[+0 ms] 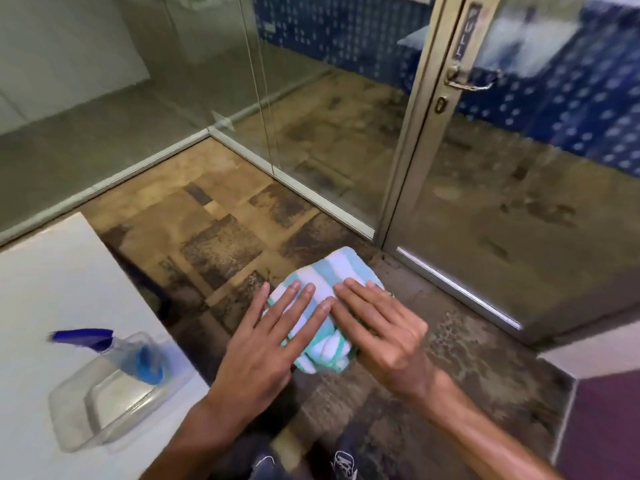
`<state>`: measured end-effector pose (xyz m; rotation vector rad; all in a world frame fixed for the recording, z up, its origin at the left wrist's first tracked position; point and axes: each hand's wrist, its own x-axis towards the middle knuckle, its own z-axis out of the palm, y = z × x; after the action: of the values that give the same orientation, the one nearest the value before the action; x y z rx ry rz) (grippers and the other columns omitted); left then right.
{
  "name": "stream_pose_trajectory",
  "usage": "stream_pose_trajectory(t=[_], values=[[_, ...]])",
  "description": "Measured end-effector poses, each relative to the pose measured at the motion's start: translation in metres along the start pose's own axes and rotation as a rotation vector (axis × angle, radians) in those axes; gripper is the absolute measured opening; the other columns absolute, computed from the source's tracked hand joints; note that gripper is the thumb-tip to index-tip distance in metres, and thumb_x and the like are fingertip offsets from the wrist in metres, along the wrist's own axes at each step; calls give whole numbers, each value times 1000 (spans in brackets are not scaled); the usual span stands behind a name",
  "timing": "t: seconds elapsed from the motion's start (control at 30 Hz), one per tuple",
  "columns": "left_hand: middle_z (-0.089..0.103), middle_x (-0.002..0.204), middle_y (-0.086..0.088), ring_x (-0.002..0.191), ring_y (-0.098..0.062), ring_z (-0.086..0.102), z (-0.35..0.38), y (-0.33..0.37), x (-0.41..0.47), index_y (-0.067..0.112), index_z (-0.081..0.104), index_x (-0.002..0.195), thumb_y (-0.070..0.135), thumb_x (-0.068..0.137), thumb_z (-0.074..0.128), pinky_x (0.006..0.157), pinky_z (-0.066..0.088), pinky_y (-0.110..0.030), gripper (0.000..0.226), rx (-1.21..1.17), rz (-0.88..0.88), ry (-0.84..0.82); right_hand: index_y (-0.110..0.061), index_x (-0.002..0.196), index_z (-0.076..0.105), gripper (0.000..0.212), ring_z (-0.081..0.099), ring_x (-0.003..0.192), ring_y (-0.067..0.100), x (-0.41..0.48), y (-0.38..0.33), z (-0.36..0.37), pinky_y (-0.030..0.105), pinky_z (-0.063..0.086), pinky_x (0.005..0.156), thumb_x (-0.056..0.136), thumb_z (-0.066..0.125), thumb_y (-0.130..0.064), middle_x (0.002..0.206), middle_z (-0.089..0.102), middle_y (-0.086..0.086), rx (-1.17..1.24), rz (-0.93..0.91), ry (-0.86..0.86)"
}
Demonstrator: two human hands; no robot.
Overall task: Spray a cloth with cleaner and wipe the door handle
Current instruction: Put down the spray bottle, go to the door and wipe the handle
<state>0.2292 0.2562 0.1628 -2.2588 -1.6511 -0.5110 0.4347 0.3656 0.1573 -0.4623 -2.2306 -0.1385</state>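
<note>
A folded cloth [325, 271] with teal and white stripes is pressed between my two palms in front of me, above the floor. My left hand [273, 341] lies flat on its left side with the fingers straight. My right hand [377, 327] covers its right side, fingers pointing left. A clear spray bottle [114, 386] with a blue trigger head stands on the white table [41, 289] at the lower left, apart from both hands. The metal door handle [465, 79] sits on the glass door's frame at the upper right, well beyond my reach here.
Glass partition walls [194, 81] meet in a corner ahead. The glass door [519, 185] stands to the right with a keyhole [440, 105] under the handle. The floor is worn brown carpet tile. My shoes [343, 464] show at the bottom edge. A white ledge [595, 351] is at the right.
</note>
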Motion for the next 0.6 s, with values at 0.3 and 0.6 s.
stream_pose_trajectory(t=[0.3, 0.6], values=[[61, 143, -19, 136, -34, 58, 37, 17, 86, 1, 68, 131, 14, 112, 36, 106, 54, -53, 40, -166, 259, 116, -8, 125, 74, 29, 65, 128, 28, -47, 65, -40, 47, 55, 103, 100, 60, -8, 132, 70, 15, -150, 8, -54], [49, 158, -13, 147, -31, 47, 78, -20, 185, 8, 55, 147, -3, 85, 76, 116, 43, -40, 67, -432, 57, -60, -8, 141, 61, 43, 50, 143, 32, -43, 123, -27, 50, 53, 106, 100, 51, -3, 149, 56, 17, -159, 113, -147]])
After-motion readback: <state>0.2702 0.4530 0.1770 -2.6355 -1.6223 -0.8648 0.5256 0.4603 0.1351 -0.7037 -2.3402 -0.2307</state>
